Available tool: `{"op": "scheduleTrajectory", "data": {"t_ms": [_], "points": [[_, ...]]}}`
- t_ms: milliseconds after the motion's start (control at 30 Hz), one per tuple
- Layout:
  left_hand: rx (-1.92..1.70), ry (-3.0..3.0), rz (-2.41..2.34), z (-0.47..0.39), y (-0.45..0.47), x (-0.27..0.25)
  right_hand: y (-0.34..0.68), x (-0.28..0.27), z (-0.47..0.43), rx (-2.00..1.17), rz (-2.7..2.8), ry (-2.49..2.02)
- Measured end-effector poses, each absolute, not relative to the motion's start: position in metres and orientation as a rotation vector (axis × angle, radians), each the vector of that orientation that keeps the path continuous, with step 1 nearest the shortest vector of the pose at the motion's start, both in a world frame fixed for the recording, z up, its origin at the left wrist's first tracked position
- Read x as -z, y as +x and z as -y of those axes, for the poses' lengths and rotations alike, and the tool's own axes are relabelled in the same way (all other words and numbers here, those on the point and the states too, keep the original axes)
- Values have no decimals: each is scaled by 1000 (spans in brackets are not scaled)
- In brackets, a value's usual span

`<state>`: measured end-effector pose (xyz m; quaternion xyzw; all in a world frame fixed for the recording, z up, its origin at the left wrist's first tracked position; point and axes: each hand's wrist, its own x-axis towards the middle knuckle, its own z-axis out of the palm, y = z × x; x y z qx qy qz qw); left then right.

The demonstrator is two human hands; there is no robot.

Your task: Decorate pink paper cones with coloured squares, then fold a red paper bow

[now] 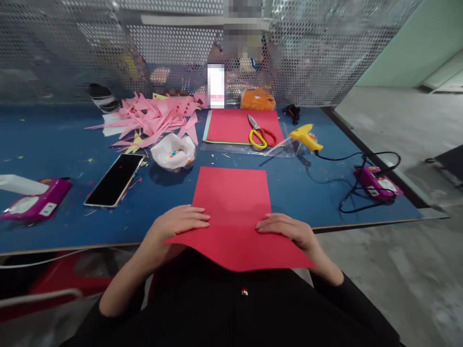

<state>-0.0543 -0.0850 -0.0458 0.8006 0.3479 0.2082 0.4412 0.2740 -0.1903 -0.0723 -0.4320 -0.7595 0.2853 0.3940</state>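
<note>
A red sheet of paper [233,207] lies before me, its far part on the blue table and its near edge reaching past the table edge, bowed upward toward my body. My left hand [173,224] grips the sheet's left side, fingers on top and the thumb hidden beneath. On the right side, my right hand [287,229] has hold of it likewise, fingers over the paper, thumb out of sight. Beyond the sheet, scissors [261,135] with yellow and red handles rest on a stack of coloured paper [231,126].
A yellow glue gun [306,137] trails a black cord to a purple power strip [378,184]. To the left are a phone [115,180], a white bowl [173,153] holding small bits, a pile of pink paper pieces [155,115] and another purple device [39,200]. Perforated metal panel [173,43] stands behind.
</note>
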Motion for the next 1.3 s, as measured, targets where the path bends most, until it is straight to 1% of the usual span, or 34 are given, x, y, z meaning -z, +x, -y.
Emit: {"op": "scheduleTrajectory", "data": {"t_ms": [33, 100, 200, 267, 333, 467, 533, 600, 700, 900, 1300], "points": [[-496, 2028, -801, 87, -55, 42, 273, 72, 192, -756, 1880, -1137], [-556, 1995, -980, 91, -54, 35, 269, 70, 195, -767, 1766, -1271], [-643, 1863, -1275, 93, -49, 32, 260, 66, 194, -659, 1576, -1461], [-681, 1818, -1404, 92, -43, 33, 255, 63, 188, -608, 1448, -1554], [-702, 1802, -1496, 88, -36, 33, 252, 61, 181, -620, 1368, -1606], [-640, 1853, -1652, 77, -22, 30, 253, 56, 163, -659, 1347, -1684], [-579, 1908, -1719, 72, -17, 28, 253, 55, 155, -590, 1384, -1760], [-519, 1936, -1768, 68, -14, 26, 252, 54, 149, -454, 1427, -1861], [-421, 1952, -1805, 64, -12, 26, 250, 56, 144, -309, 1463, -1954], [-282, 1990, -1794, 63, -11, 32, 249, 63, 146, -256, 1488, -1974], [-341, 2258, -1757, 63, -13, 40, 246, 55, 142, -308, 1535, -2201]]}}
